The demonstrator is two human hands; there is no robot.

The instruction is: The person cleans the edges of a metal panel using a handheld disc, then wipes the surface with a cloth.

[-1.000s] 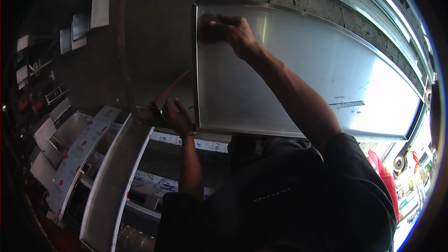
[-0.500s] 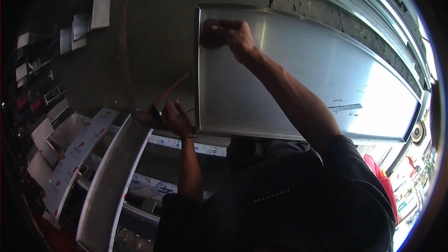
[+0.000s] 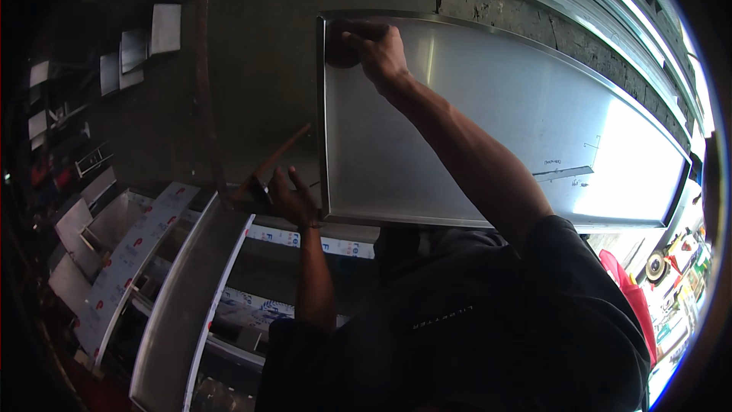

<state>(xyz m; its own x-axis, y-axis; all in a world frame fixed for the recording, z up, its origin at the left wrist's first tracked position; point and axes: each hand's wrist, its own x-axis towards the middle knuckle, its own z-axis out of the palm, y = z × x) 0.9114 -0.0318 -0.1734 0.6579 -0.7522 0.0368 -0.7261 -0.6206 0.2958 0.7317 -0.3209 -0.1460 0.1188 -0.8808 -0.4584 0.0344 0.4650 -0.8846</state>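
Note:
A wide, shallow stainless steel panel (image 3: 488, 84) with raised edges lies in front of me. My right hand (image 3: 386, 59) reaches across it to the far left corner. Its fingers are closed on a dark reddish-brown round pad (image 3: 340, 53), which is against the metal inside that corner. Just outside the panel's left edge is my left hand (image 3: 293, 198), fingers apart, holding nothing that I can make out. A small dark object (image 3: 260, 189) shows beside its fingers, too dim to name. Past them runs a thin wooden stick (image 3: 282, 150).
A flat strip (image 3: 564, 174) lies on the panel near handwritten marks. Long metal profiles (image 3: 549, 0) stretch along the far right. At lower left stand metal frames with film-covered strips (image 3: 141, 248). Cut sheet pieces (image 3: 165, 28) lie farther left. Red cloth (image 3: 631, 290) and cluttered tools sit at right.
My right hand and the round pad have shifted slightly toward the far edge, deeper into the corner. My left hand stays in nearly the same place.

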